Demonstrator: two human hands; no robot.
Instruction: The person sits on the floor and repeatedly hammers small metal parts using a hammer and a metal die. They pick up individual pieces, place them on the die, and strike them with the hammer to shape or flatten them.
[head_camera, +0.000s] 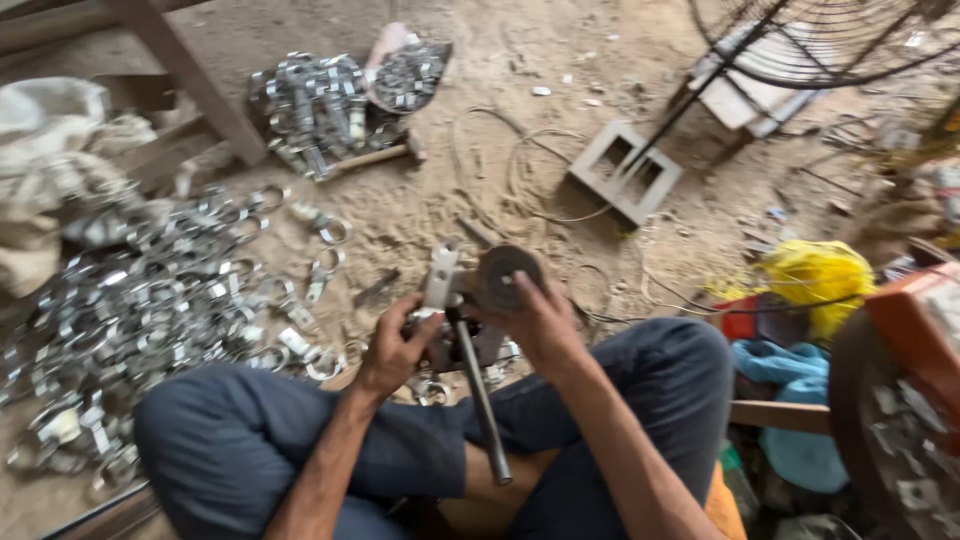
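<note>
Fingers (400, 318) blurred over small press (478, 300)

A small metal press tool (478, 300) with a dark round disc and long grey lever handle stands upright on sandy ground.

Left: we meet a pile of metal clamps (150, 300), blocking the floor.
Ahead: we find bare sandy floor (500, 190).
Right: yellow bundle (815, 280) crowds us.

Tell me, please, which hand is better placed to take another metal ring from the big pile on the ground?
Left, probably. The left hand is on the side of the metal ring pile. The right hand rests on the round part of the small hand tool, farther from it.
</note>
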